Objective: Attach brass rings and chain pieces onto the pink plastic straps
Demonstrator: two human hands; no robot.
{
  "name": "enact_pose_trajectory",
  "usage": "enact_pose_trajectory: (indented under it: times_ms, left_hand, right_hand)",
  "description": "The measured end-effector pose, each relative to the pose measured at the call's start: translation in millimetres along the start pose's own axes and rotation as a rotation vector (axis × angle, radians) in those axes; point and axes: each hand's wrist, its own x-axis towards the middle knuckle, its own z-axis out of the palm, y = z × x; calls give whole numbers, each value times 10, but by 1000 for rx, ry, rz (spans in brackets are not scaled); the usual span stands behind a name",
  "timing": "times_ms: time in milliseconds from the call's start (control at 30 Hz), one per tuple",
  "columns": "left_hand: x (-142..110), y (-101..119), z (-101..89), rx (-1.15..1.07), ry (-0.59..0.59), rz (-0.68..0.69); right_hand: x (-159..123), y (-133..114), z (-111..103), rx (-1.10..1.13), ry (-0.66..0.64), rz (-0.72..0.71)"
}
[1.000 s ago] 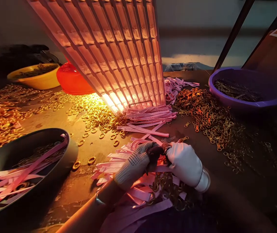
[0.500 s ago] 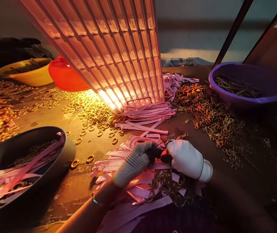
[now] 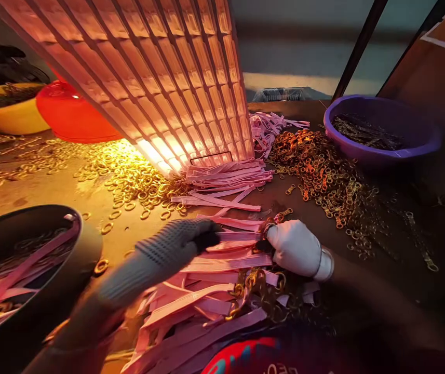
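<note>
Gloved hands, as I view them remotely. Left hand point(image 3: 170, 246): fingers pinched together on one end of a pink strap point(image 3: 240, 236). Right hand point(image 3: 296, 248): fingers curled tightly at its other end, contact partly hidden. Gold clasps point(image 3: 311, 161) lie beyond the right fingers; gold rings point(image 3: 140, 189) beyond the left.

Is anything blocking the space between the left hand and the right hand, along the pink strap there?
Nothing visible does. The strap runs uncovered from the left hand's dark fingertips to the right hand. Other straps lie beside it, not across it. Shadow hides its right end.
</note>
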Motion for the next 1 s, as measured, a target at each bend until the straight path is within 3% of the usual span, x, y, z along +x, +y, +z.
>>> enact_pose_trajectory:
  times_ms: [100, 167, 200, 267, 367, 467, 567, 667, 767, 900, 1000]
  left_hand:
    - [-107, -124, -180, 78, 143, -127]
    - [-138, -157, -103, -61, 217, -238]
    - [-133, -155, -22, -202, 230, -281]
    - [-83, -125, 163, -576, 219, -327]
    - [38, -46, 350, -1068, 155, -418]
    - [113, 19, 385, -1300, 80, -516]
    - [122, 51, 398, -1355, 24, -509]
    - [106, 95, 462, -1282, -18, -492]
    - [76, 172, 537, -1156, 49, -431]
    - [29, 265, 617, -1061, 84, -366]
    - [30, 307, 678, -963, 46, -310]
  right_hand:
    - [-48, 337, 8, 201, 60, -83]
    - [44, 663, 58, 363, 136, -114]
    - [129, 839, 102, 371, 164, -50]
    - [345, 1170, 220, 205, 120, 157]
    - [637, 1525, 421, 67, 42, 259]
    - [757, 1701, 572, 35, 14, 273]
    - [759, 1784, 648, 50, 23, 304]
    - [738, 1770, 680, 113, 88, 316]
    - [675, 1561, 664, 230, 192, 278]
    - [454, 942, 479, 481, 341, 133]
    - [282, 411, 258, 842, 454, -52]
